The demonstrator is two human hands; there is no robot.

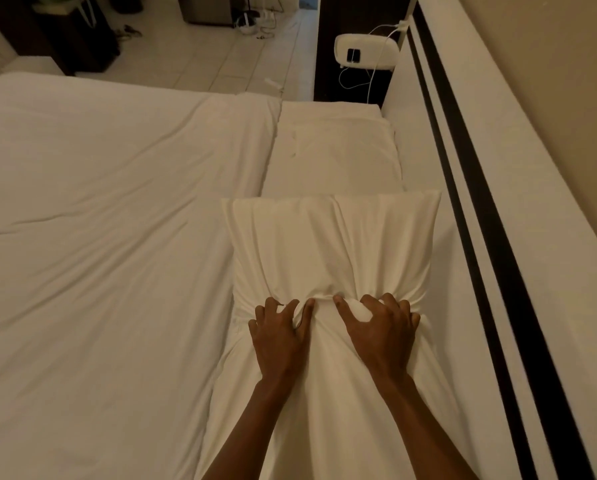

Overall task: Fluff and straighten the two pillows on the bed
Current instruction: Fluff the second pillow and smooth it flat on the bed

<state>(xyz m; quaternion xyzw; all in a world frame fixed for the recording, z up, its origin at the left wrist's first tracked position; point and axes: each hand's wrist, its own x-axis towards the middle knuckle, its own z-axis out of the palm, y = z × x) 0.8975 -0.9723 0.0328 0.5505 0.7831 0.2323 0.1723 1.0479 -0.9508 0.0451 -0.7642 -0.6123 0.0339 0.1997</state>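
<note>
Hands are working side by side on the near pillow [331,244], both digging into its middle. The left hand [283,336] is clenching a fold of the white case, its fingers curled shut around a bunched knob of cloth; the right hand [380,332] is doing likewise just beside it, thumb and fingers pinching a second puff. Between the two grips a tight ridge of fabric is running across, and creases are fanning away from it toward the pillow's far corners. Judging by this, the person is gathering the filling at the waist to plump and shift it, which would explain why the grips are sitting so close together rather than at the ends.

Two pillows are showing: the one being gripped, and beyond the grips the far pillow [335,147], lying flat and untouched against the headboard [498,188]. Left of the grips, the duvet [110,202] is spreading over the bed. Two hands, two grips, one pillow in work.
</note>
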